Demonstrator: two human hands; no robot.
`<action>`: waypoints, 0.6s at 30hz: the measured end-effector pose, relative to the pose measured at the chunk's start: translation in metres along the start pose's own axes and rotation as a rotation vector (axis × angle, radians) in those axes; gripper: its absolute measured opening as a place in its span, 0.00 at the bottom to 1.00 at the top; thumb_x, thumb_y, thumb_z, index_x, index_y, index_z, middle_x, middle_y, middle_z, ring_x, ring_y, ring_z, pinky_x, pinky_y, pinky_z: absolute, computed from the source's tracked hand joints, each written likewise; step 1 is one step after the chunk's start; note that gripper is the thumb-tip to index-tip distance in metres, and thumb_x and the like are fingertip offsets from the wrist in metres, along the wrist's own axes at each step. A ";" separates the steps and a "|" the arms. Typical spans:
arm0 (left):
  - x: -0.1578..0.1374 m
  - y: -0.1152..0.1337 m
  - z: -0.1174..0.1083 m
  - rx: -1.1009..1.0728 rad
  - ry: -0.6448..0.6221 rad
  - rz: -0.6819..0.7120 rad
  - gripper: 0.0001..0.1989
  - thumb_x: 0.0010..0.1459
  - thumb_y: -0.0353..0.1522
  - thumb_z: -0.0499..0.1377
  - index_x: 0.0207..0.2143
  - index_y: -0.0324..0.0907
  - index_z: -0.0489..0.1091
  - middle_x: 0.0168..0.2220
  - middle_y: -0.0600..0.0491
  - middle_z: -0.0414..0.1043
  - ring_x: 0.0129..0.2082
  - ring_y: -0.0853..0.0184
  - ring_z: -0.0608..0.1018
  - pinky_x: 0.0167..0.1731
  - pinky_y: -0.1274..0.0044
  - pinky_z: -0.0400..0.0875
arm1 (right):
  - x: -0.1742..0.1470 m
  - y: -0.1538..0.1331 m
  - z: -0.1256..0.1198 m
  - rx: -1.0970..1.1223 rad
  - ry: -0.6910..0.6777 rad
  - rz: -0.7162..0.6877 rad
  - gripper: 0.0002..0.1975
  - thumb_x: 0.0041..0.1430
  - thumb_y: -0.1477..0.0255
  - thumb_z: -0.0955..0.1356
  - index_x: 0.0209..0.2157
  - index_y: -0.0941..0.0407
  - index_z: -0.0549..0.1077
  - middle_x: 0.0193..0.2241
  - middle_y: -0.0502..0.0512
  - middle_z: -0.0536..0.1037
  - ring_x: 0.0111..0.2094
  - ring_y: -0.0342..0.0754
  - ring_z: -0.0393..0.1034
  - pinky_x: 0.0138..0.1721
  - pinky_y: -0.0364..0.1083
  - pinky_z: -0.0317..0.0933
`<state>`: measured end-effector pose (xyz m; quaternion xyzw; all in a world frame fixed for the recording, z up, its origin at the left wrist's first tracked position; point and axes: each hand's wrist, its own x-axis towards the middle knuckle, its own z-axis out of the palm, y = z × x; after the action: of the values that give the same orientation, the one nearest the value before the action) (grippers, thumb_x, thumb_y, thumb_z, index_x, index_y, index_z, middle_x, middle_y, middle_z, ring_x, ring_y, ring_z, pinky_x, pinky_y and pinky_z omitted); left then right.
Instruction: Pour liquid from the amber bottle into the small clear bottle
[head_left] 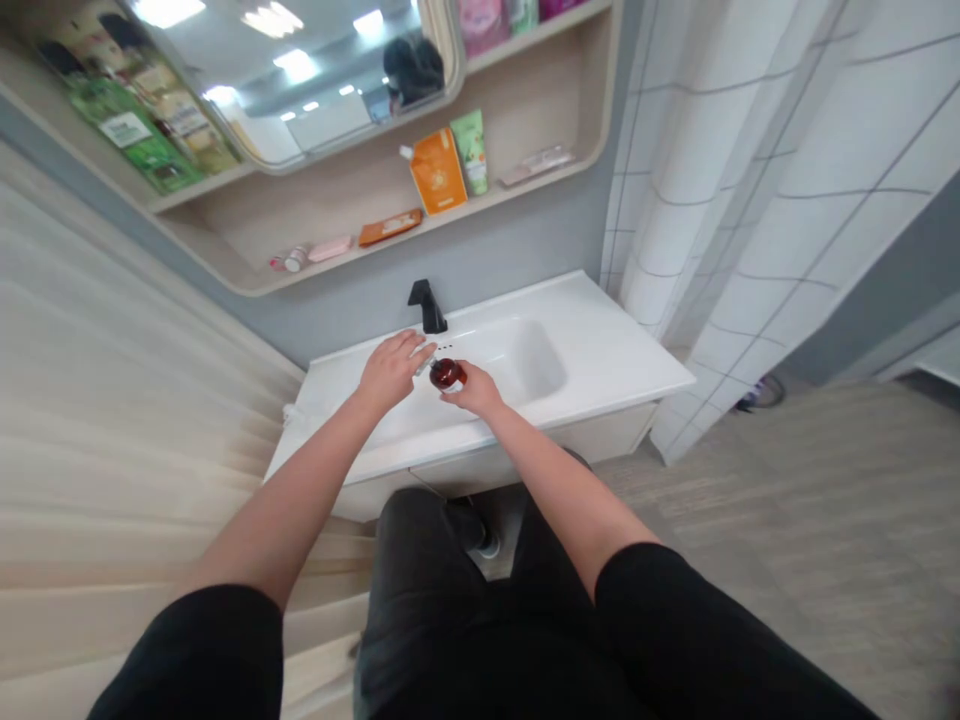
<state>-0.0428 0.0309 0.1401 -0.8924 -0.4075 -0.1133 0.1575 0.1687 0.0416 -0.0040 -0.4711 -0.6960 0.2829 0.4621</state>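
My right hand is closed around a dark reddish-brown bottle with a pale label low on its side. The bottle is tilted over the sink, its black top toward my left hand. Fingers bent forward, my left hand is just left of the bottle's top. Under its fingertips is a small pale, see-through piece, too small to make out. My left thumb is mostly hidden. Both hands are above the white basin, in front of the black faucet.
Above the faucet, a wall shelf bears an orange pouch, a green tube and small packets. A mirror hangs higher. Cream curtain borders the left, white tiled wall the right. Green bottles stand upper left.
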 end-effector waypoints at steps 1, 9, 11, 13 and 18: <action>0.002 0.000 -0.002 0.005 0.000 0.011 0.35 0.62 0.22 0.57 0.70 0.50 0.74 0.69 0.43 0.74 0.74 0.48 0.68 0.72 0.50 0.65 | 0.000 0.000 0.000 0.008 0.006 -0.001 0.36 0.49 0.63 0.84 0.60 0.51 0.77 0.52 0.55 0.86 0.53 0.58 0.81 0.59 0.53 0.72; 0.015 0.001 -0.015 0.036 -0.039 0.079 0.35 0.62 0.20 0.55 0.69 0.49 0.75 0.69 0.43 0.74 0.75 0.48 0.68 0.71 0.51 0.67 | 0.000 0.000 0.000 0.053 0.045 0.000 0.39 0.50 0.62 0.85 0.62 0.52 0.76 0.56 0.57 0.85 0.57 0.59 0.80 0.61 0.53 0.71; 0.017 0.001 -0.017 0.013 -0.045 0.075 0.37 0.61 0.20 0.57 0.70 0.51 0.74 0.69 0.43 0.74 0.75 0.48 0.67 0.72 0.51 0.66 | 0.000 -0.001 -0.001 0.051 0.045 0.008 0.39 0.50 0.61 0.84 0.62 0.52 0.76 0.57 0.57 0.85 0.58 0.59 0.80 0.62 0.53 0.71; 0.018 0.001 -0.018 -0.002 -0.050 0.077 0.38 0.60 0.20 0.58 0.70 0.52 0.74 0.69 0.44 0.73 0.75 0.48 0.67 0.73 0.51 0.65 | 0.000 -0.001 -0.001 0.051 0.046 0.015 0.39 0.50 0.61 0.84 0.62 0.52 0.75 0.57 0.58 0.85 0.58 0.60 0.80 0.63 0.54 0.71; 0.024 0.002 -0.024 0.003 -0.088 0.102 0.36 0.61 0.20 0.56 0.69 0.50 0.74 0.69 0.43 0.73 0.75 0.49 0.66 0.72 0.51 0.64 | 0.000 0.002 0.000 0.074 0.076 -0.001 0.40 0.51 0.61 0.84 0.63 0.53 0.75 0.57 0.57 0.85 0.58 0.58 0.80 0.63 0.53 0.71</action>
<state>-0.0276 0.0377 0.1699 -0.9159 -0.3680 -0.0653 0.1463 0.1689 0.0425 -0.0053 -0.4637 -0.6672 0.2900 0.5056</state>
